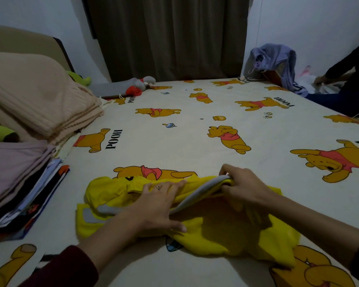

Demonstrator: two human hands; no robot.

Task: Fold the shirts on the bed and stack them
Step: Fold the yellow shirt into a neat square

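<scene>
A crumpled bright yellow shirt with grey trim [211, 224] lies on the near part of the cream cartoon-bear bed sheet [184, 141], under both hands. The left hand [155, 206] presses flat on its middle, fingers spread. The right hand [243, 185] pinches a grey-lined edge at the shirt's far side. A stack of folded clothes [23, 183] sits to the left, apart from the shirt.
</scene>
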